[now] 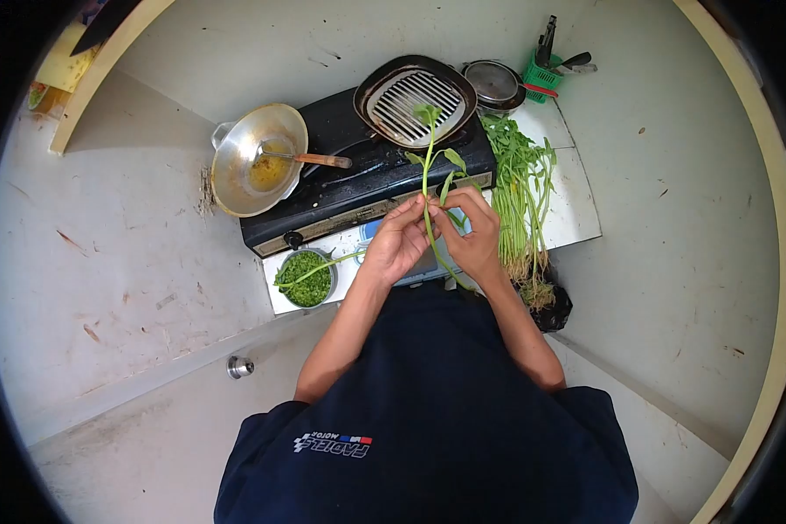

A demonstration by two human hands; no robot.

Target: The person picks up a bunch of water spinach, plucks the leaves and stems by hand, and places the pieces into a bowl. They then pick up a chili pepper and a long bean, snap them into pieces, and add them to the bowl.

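Between my two hands, a long green vegetable stem [429, 157] with a few leaves stands roughly upright, its lower end curving down to the right. My left hand [396, 237] pinches it near the middle between thumb and fingers. My right hand [473, 234] is closed on the same stretch, its fingertips meeting the left ones. Below the hands lies a blue-edged container [428, 266], mostly hidden. A grey bowl [332, 293] of finely cut greens [303, 269] sits left of my left hand, with another stem [321, 269] lying across it.
A rooted bunch of leafy greens [521, 196] lies to the right, above a black plastic bag [555, 310]. On the black stove [341, 188] are a wok [281, 124] with a wooden-handled ladle [323, 161] and a grill pan [384, 70]. A lidded pot [492, 83] and green utensil basket [540, 77] stand behind.
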